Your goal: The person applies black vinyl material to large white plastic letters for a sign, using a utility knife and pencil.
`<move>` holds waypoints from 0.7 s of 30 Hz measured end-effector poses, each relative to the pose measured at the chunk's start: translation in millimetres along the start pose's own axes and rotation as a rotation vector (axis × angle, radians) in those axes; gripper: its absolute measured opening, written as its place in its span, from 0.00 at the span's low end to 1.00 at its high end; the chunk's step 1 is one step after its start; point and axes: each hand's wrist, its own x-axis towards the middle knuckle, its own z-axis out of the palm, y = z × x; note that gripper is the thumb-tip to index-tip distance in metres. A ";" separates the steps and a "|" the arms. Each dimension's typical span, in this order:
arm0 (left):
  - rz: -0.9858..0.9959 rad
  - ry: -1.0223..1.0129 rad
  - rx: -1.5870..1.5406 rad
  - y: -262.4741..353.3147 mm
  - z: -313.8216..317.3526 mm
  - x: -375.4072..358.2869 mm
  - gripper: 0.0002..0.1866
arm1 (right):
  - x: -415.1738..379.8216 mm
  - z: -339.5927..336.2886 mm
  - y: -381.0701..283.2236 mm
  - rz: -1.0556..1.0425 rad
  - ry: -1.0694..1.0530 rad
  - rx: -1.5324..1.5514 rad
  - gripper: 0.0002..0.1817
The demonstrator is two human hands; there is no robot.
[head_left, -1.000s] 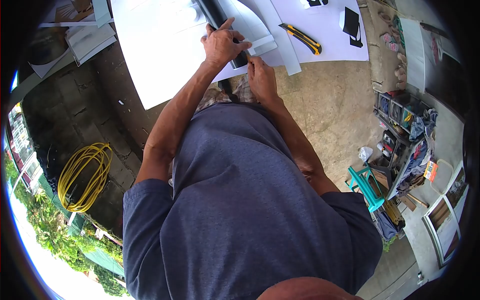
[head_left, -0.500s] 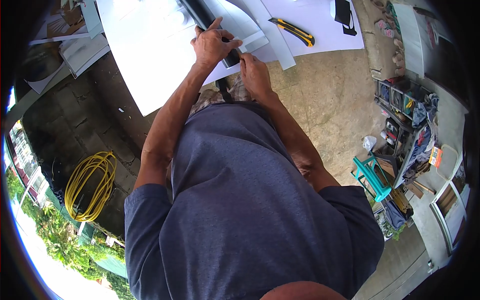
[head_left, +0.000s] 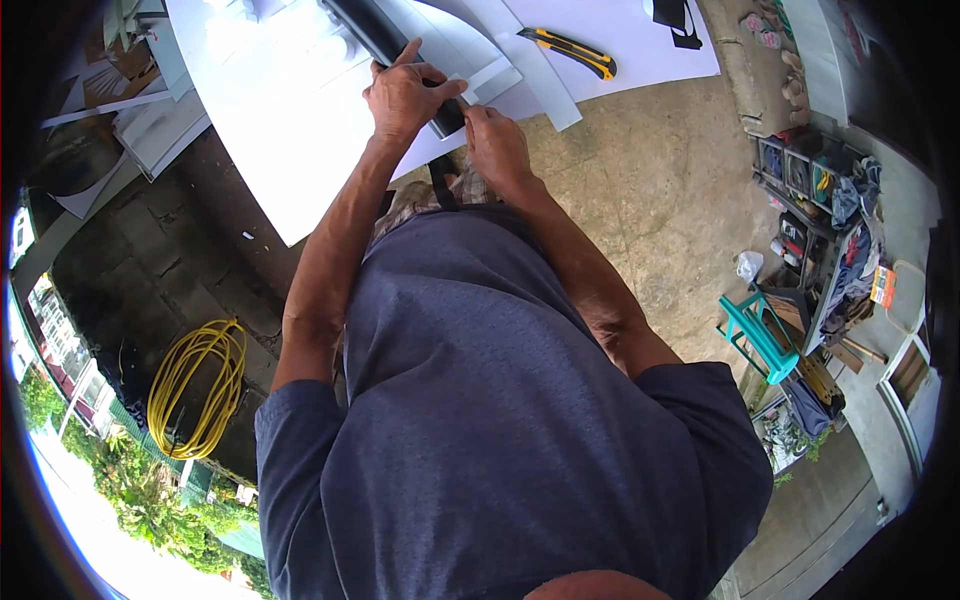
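My left hand [head_left: 402, 96] presses down on a long black strip [head_left: 372, 35] that lies across a big white sheet [head_left: 290, 130] on the ground. My right hand [head_left: 492, 140] is closed at the strip's near end, fingers pinched against its edge; whatever it grips there is hidden by the fingers. A yellow and black utility knife [head_left: 567, 52] lies on the white sheet to the right of both hands, untouched. White cut strips [head_left: 535, 75] lie between the hands and the knife.
Black cut pieces [head_left: 672, 18] sit at the top right of the sheet. A coiled yellow hose [head_left: 195, 385] lies at the left. More white boards [head_left: 150, 125] are stacked at the upper left. A teal stool [head_left: 757, 335] and cluttered shelves [head_left: 815, 215] stand at the right.
The view has shifted, so the hands and sheet sit higher and further left in frame. Both hands keep the same hold at the near end of the black strip.
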 end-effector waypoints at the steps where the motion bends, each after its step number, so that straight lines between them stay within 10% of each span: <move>1: 0.000 0.001 -0.001 0.3 0.2 -0.1 0.18 | 0.7 -0.4 -1.7 0.001 -0.001 0.002 0.08; 21: -0.068 -0.020 -0.073 1.4 1.2 -2.5 0.19 | -2.6 -83.9 4.0 0.065 0.127 0.232 0.14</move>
